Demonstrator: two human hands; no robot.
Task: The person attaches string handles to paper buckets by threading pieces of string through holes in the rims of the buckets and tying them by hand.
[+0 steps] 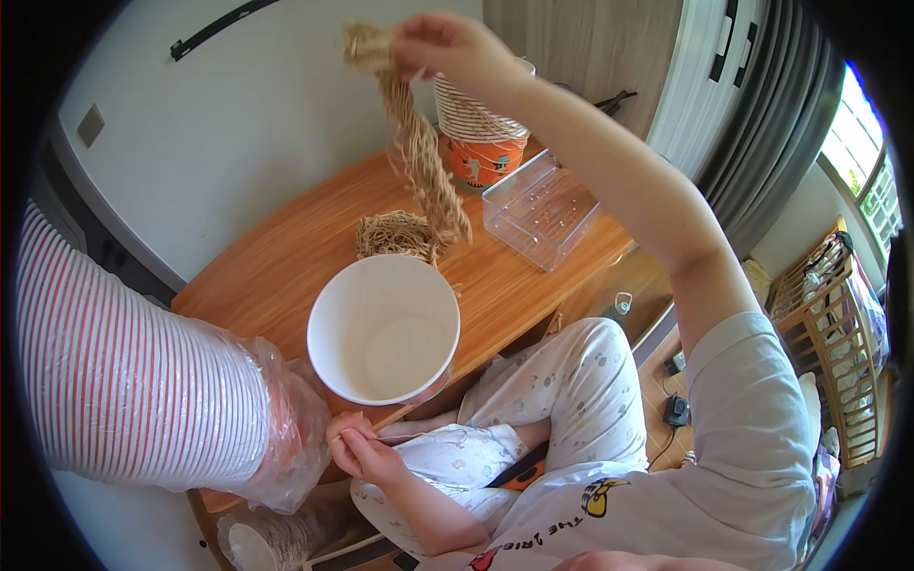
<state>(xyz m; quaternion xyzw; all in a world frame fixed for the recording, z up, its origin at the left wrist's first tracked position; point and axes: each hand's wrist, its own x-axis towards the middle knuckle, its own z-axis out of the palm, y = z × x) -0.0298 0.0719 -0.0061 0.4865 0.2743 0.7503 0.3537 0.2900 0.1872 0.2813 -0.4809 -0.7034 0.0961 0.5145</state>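
Observation:
My right hand (pixel 447 48) is raised high over the far side of the table, its fingers closed round the top of a long hanging bundle of tan twine (pixel 417 143). The bundle's lower end hangs beside a looser heap of twine (pixel 393 234) on the wooden table. In front of that heap, a white paper bucket (pixel 386 333) stands near the table's edge, its mouth toward me and only white showing inside. Just below the bucket, my left hand (pixel 362 452) is closed over my lap. What its fingers pinch, if anything, is too small to make out.
A long nested stack of paper buckets (pixel 143 371) in clear plastic leans in from the left. Behind the twine stands another stack with an orange bucket (pixel 486 162), next to a clear plastic tray (pixel 543 209) holding tiny bits. The wooden table (pixel 276 247) has a curved far edge.

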